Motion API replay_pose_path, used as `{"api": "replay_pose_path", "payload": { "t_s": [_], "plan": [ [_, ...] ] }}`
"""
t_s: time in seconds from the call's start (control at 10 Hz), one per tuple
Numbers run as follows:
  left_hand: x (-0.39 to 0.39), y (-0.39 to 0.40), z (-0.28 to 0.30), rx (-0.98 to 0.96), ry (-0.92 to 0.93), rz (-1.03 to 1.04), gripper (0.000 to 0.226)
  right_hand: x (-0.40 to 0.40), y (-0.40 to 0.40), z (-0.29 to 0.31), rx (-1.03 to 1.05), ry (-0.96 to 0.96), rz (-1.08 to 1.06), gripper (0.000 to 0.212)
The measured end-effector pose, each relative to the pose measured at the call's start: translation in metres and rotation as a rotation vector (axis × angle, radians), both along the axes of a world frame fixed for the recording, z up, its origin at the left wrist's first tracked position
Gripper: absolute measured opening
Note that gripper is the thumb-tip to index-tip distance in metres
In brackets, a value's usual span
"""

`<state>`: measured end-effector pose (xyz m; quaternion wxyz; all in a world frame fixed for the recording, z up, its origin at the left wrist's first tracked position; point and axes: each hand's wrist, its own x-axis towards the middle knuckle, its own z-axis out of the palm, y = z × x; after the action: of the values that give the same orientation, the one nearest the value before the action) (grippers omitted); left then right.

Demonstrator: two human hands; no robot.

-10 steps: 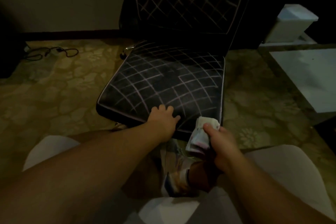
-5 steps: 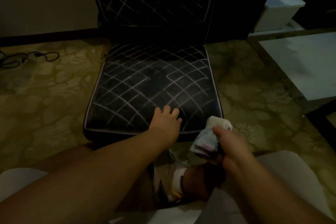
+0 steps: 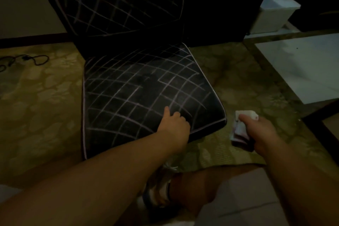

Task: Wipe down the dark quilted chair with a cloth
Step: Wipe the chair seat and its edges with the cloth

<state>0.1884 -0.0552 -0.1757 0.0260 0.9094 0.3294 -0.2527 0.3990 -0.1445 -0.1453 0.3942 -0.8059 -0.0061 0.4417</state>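
Cable (image 3: 27,60) lies on the patterned floor far left, well apart from the work. Chair (image 3: 143,93): dark quilted seat centre frame, backrest rising behind it, pale piping round the edge. The padding looks soft, so it should give under pressure; the surface looks like smooth vinyl or leather, so a cloth should slide easily, with stitch lines the likely dirt traps. Left hand (image 3: 174,124) rests on the front right part of the seat, index finger extended, other fingers curled loosely, grasping nothing; probably steadying the chair, which may swivel or roll, base not visible. Cloth (image 3: 242,124) is just right of the seat's front corner, off the chair, bunched in the right hand (image 3: 262,134), thumb clamped over the top. It's light, limp, pale, and best kept wadded for a firm wiping face. White lidded bin (image 3: 275,13) upper right, lid closed, contents not visible.
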Motion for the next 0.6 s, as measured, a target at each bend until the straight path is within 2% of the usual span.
{"api": "replay_pose_path", "payload": {
  "t_s": [0.1, 0.2, 0.3, 0.4, 0.5, 0.6],
  "plan": [
    [0.010, 0.004, -0.002, 0.017, 0.057, -0.047, 0.051, 0.016, 0.007, -0.023, -0.027, 0.015, 0.015, 0.038],
    [0.017, 0.007, 0.001, 0.002, 0.076, -0.067, 0.051, 0.021, 0.022, -0.036, -0.106, 0.018, 0.124, 0.032],
    [0.022, 0.009, 0.000, -0.012, 0.095, -0.079, 0.056, 0.020, 0.036, -0.050, -0.041, -0.023, 0.079, 0.016],
    [0.025, 0.012, -0.002, -0.023, 0.102, -0.091, 0.060, 0.018, 0.046, -0.053, -0.176, 0.005, 0.206, 0.011],
    [0.024, 0.014, -0.005, -0.049, 0.063, -0.079, 0.063, 0.028, 0.051, -0.063, -0.228, 0.056, 0.191, 0.017],
    [0.020, 0.016, -0.009, -0.073, 0.029, -0.062, 0.069, 0.031, 0.049, -0.064, -0.132, 0.048, 0.121, 0.032]
  ]
}}
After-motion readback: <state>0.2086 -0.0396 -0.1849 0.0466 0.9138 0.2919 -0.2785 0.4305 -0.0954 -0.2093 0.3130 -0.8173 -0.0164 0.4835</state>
